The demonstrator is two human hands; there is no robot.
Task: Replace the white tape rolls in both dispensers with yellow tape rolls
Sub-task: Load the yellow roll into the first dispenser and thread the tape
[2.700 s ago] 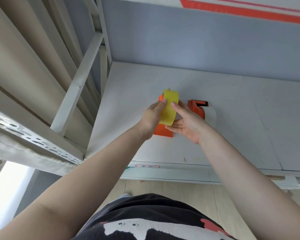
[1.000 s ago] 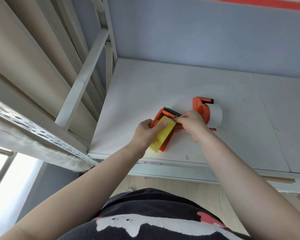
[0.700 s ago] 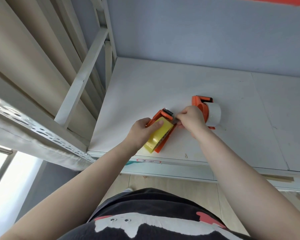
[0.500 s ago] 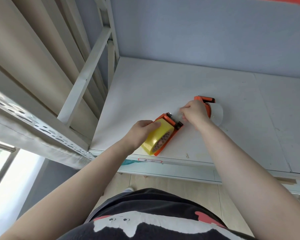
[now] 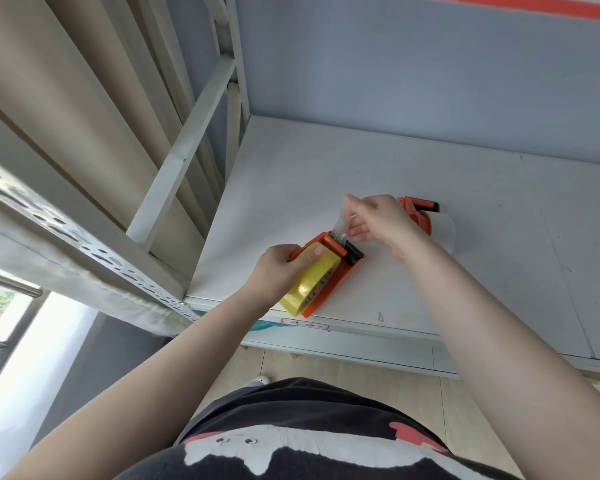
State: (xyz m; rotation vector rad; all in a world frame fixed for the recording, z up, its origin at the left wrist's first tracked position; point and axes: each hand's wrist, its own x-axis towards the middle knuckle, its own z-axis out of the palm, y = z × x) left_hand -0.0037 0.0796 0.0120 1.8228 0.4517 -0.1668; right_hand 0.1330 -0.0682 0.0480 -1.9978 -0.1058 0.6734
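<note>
An orange tape dispenser (image 5: 340,275) lies near the front left of the white table (image 5: 482,271), with a yellow tape roll (image 5: 309,284) mounted in it. My left hand (image 5: 278,271) grips the roll and the dispenser's rear. My right hand (image 5: 378,220) pinches the free end of the tape (image 5: 340,225), a clear strip drawn up from the dispenser's black roller end. A second orange dispenser (image 5: 418,213) with a white tape roll (image 5: 444,230) stands behind my right hand, partly hidden by it.
A grey wall rises behind the table. A white metal shelf frame (image 5: 187,140) stands to the left of it. A small label (image 5: 303,323) is stuck on the table's front edge. Wooden floor shows below.
The yellow roll has gone from my hands onto the dispenser. My right hand has pulled the tape end up and away from the roller. The dispenser has shifted toward the front edge.
</note>
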